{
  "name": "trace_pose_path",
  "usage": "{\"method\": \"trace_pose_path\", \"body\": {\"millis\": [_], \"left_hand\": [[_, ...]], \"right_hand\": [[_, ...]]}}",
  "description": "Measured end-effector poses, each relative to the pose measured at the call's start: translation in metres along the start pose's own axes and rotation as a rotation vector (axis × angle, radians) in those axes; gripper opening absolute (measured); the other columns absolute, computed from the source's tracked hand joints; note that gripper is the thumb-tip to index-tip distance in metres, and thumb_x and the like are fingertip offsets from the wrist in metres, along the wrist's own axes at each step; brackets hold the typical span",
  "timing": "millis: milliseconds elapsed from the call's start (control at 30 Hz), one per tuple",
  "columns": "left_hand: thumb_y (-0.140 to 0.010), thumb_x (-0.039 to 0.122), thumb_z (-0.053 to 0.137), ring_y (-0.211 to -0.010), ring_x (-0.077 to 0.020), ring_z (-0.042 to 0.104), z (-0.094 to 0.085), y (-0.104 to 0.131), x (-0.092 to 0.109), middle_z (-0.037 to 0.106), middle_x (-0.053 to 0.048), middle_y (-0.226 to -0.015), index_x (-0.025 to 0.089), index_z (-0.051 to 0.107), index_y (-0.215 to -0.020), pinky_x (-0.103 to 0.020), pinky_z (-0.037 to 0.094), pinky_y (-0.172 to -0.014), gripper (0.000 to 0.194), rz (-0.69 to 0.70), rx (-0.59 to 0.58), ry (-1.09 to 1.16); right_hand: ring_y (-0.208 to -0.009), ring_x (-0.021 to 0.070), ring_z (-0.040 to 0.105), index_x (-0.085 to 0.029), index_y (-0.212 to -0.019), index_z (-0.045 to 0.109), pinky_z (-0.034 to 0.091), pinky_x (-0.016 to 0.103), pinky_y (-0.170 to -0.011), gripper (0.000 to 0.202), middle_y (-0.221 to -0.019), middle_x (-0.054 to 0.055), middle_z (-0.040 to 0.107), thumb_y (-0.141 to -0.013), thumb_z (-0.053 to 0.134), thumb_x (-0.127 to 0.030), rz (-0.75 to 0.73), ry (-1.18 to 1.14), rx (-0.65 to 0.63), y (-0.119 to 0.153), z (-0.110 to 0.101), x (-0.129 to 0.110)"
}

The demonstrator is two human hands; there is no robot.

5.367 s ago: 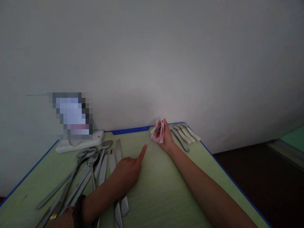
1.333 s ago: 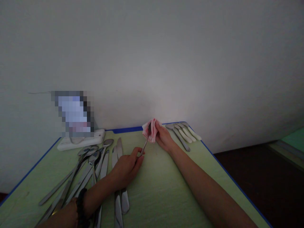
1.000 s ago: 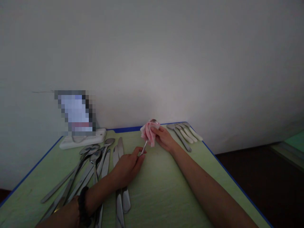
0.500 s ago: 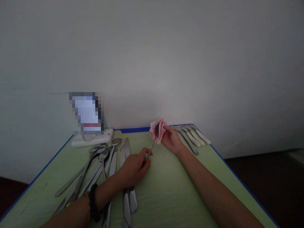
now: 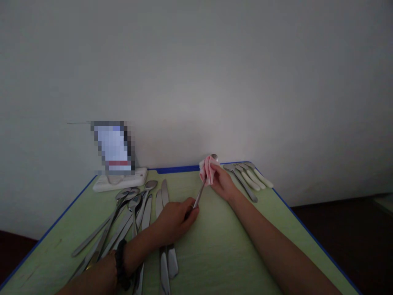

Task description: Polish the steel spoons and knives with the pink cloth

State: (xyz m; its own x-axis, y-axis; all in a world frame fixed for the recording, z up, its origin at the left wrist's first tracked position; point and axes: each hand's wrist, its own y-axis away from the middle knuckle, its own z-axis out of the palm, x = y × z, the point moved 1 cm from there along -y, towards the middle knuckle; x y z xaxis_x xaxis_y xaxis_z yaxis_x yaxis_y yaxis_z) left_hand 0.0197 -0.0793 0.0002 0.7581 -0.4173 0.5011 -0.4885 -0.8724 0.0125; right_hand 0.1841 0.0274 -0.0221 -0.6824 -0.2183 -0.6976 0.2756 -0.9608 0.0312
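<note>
My left hand is closed around the handle end of a metal spoon, which slants up and away to the right. Folded about the spoon's neck is a pink and white cloth, pinched in my right hand. Only the tip of the spoon's bowl shows above the cloth. Beneath and beside my left forearm lie two table knives and a loose pile of metal spoons and knives.
Several spoons or forks, some with white handles, lie side by side at the far right corner. A pixelated device stands behind a white power strip at the back left. The green table with blue edging meets the wall.
The cloth has slid from the spoon's bowl down to its neck, so the bowl tip now shows beyond it. My left hand has shifted slightly right with the handle.
</note>
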Motion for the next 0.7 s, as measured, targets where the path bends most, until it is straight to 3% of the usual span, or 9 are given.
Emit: {"method": "trace_pose_path", "body": {"millis": [133, 333, 500, 633, 700], "left_hand": [[-0.093, 0.034, 0.031, -0.055, -0.0146, 0.054, 0.0, 0.0, 0.0, 0.057, 0.001, -0.06, 0.02, 0.049, -0.077, -0.023, 0.031, -0.053, 0.029, 0.0, -0.02, -0.08], [-0.095, 0.034, 0.024, -0.064, -0.0179, 0.061, 0.0, 0.0, 0.0, 0.062, -0.003, -0.068, 0.02, 0.05, -0.083, -0.025, 0.035, -0.059, 0.031, 0.022, -0.05, -0.149], [-0.097, 0.033, 0.021, -0.06, -0.0179, 0.06, 0.002, 0.0, -0.002, 0.061, -0.002, -0.066, 0.019, 0.048, -0.086, -0.025, 0.035, -0.057, 0.032, -0.022, -0.056, -0.128], [-0.096, 0.031, 0.024, -0.062, -0.018, 0.06, 0.002, -0.001, -0.002, 0.062, -0.002, -0.067, 0.019, 0.048, -0.086, -0.025, 0.035, -0.057, 0.028, -0.064, -0.053, -0.125], [-0.096, 0.031, 0.024, -0.063, -0.0183, 0.061, 0.001, -0.002, -0.001, 0.062, -0.002, -0.068, 0.019, 0.048, -0.086, -0.025, 0.036, -0.058, 0.028, -0.072, -0.054, -0.136]], "right_hand": [[-0.062, 0.0127, 0.06, -0.02, -0.081, 0.062, 0.051, 0.027, -0.063, 0.007, -0.071, -0.002, 0.066, -0.078, 0.061, -0.025, -0.04, -0.063, 0.05, -0.004, -0.002, -0.002], [-0.052, 0.0077, 0.052, -0.021, -0.076, 0.06, 0.048, 0.022, -0.058, 0.021, -0.064, -0.005, 0.061, -0.076, 0.066, -0.041, -0.121, -0.064, 0.072, -0.001, 0.003, -0.004], [-0.048, 0.0103, 0.052, -0.015, -0.072, 0.062, 0.042, 0.022, -0.046, 0.033, -0.059, 0.001, 0.062, -0.072, 0.067, -0.047, -0.001, 0.174, -0.076, 0.008, 0.008, -0.003], [-0.051, 0.0128, 0.057, -0.011, -0.073, 0.064, 0.044, 0.023, -0.048, 0.037, -0.061, 0.005, 0.066, -0.074, 0.065, -0.048, 0.129, 0.35, -0.268, 0.018, 0.013, -0.001], [-0.051, 0.0132, 0.057, -0.011, -0.075, 0.065, 0.044, 0.024, -0.049, 0.036, -0.062, 0.005, 0.066, -0.074, 0.065, -0.047, 0.157, 0.352, -0.292, 0.019, 0.013, -0.001]]}}
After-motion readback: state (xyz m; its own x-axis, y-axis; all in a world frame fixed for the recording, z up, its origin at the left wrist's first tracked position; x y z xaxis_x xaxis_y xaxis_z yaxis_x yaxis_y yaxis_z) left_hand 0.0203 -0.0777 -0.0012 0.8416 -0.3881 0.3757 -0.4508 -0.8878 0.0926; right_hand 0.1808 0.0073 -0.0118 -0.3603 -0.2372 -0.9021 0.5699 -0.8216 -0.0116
